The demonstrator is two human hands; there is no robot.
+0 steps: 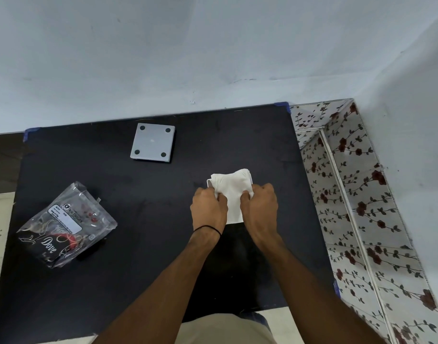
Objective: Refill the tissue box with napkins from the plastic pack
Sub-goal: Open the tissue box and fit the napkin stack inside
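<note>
Left hand and right hand both had fingers curled on napkins, gripping stack from either side, right of centre on table. Box mostly hidden under stack, only white corner showed. Pack lay well apart, left. Grey plate, four dark feet up, near far edge.

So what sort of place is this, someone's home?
Likely a plain room at home, though I can't be sure: a black table against a bare painted wall, a rose-patterned panel beside it, and the left hand and right hand gripping napkins.
</note>
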